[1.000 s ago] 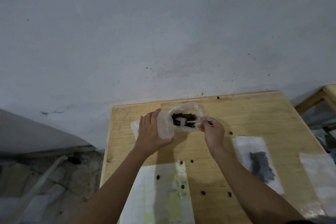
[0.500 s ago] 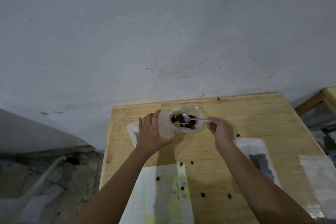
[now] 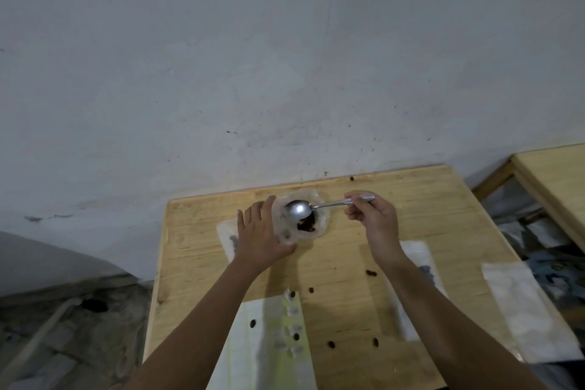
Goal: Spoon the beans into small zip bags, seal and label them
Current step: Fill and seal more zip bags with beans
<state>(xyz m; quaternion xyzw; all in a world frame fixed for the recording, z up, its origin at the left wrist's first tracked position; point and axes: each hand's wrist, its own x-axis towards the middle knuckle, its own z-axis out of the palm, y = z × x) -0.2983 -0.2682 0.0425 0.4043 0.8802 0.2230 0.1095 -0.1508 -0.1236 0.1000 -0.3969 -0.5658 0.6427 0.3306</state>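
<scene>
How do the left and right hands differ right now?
The left hand cups the side of the plastic bag of beans, fingers fairly straight; the right hand pinches the spoon by its handle, fingers curled. The left hand is at the bag's left, the right hand at its right. Both work at the same bag.

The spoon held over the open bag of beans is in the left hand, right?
No. The head view shows the spoon over the open bag of beans in the right hand, gripped by its handle; the left hand holds the bag.
</scene>
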